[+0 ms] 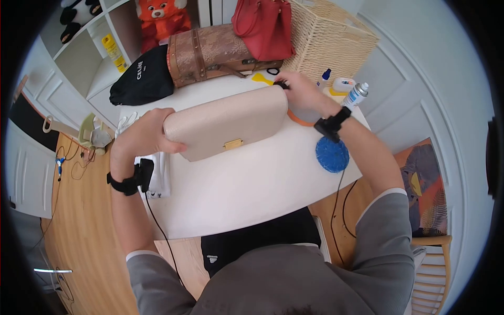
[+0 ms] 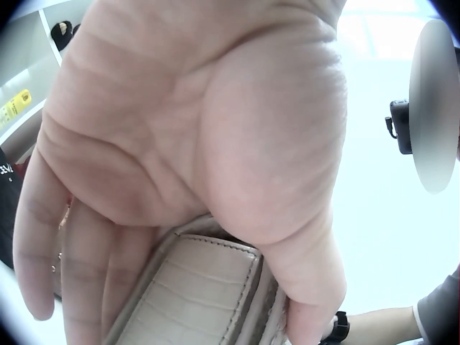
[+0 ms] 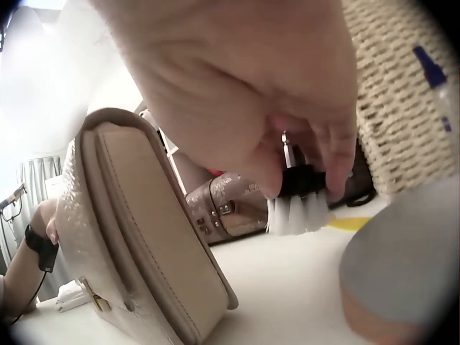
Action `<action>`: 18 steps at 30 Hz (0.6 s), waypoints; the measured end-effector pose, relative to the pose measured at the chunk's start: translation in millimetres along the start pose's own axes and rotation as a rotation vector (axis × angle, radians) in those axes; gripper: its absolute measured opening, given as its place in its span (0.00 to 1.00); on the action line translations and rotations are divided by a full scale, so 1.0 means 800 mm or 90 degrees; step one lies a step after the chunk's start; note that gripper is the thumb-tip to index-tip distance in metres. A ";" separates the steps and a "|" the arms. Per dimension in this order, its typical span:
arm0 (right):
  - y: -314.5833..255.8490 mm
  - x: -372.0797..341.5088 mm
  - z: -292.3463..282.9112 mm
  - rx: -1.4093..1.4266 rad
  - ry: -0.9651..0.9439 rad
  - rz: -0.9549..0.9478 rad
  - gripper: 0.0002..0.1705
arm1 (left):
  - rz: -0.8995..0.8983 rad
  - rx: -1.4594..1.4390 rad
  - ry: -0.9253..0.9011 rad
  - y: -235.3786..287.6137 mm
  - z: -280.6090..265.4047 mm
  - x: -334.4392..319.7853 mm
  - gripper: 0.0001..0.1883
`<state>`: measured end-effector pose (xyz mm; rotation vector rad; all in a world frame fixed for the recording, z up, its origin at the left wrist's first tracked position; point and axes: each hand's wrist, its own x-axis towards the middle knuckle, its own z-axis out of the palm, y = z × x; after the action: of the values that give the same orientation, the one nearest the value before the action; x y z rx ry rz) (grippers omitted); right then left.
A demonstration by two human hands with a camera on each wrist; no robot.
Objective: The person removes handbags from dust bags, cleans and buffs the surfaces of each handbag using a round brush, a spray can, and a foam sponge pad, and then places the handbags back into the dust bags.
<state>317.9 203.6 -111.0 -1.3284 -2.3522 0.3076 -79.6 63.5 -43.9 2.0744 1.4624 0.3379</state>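
A beige handbag (image 1: 226, 123) with a grained leather flap and a gold clasp is held over the white table. My left hand (image 1: 144, 134) grips its left end, the thumb on the front and the fingers behind, as the left wrist view shows. My right hand (image 1: 304, 94) is at the bag's other end. Between its thumb and fingers it pinches a small round brush (image 3: 298, 212) with white bristles, a black base and a metal shank. The bristles point down, beside the bag's stitched side panel.
Behind the bag stand a brown trunk (image 1: 210, 52), a red handbag (image 1: 268, 31), a black drawstring bag (image 1: 144, 79) and a wicker basket (image 1: 325, 42). At right are a spray can (image 1: 355, 95) and a blue round pad (image 1: 332, 154). White cloth (image 1: 160, 178) lies on the table (image 1: 236, 194) at left.
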 end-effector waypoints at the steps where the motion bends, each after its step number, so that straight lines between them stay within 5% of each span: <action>1: 0.007 0.006 0.014 0.038 -0.051 -0.035 0.18 | 0.005 0.004 0.000 -0.001 0.000 0.000 0.33; 8: 0.033 0.022 0.068 -0.055 0.012 -0.126 0.19 | 0.005 -0.008 0.013 -0.005 0.002 0.002 0.35; 11: 0.028 0.014 0.055 -0.113 0.063 -0.058 0.12 | 0.001 -0.028 0.023 -0.004 0.003 0.005 0.36; 14: 0.010 -0.005 0.014 -0.094 0.106 -0.037 0.19 | -0.013 -0.021 0.024 -0.004 0.003 0.005 0.36; 18: 0.016 -0.041 -0.026 -0.206 -0.009 0.121 0.27 | -0.026 -0.029 0.030 -0.006 0.004 0.007 0.36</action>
<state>351.8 181.9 -105.5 -1.7081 -2.3627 -0.0134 -79.6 68.7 -49.5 2.0100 1.5086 0.4029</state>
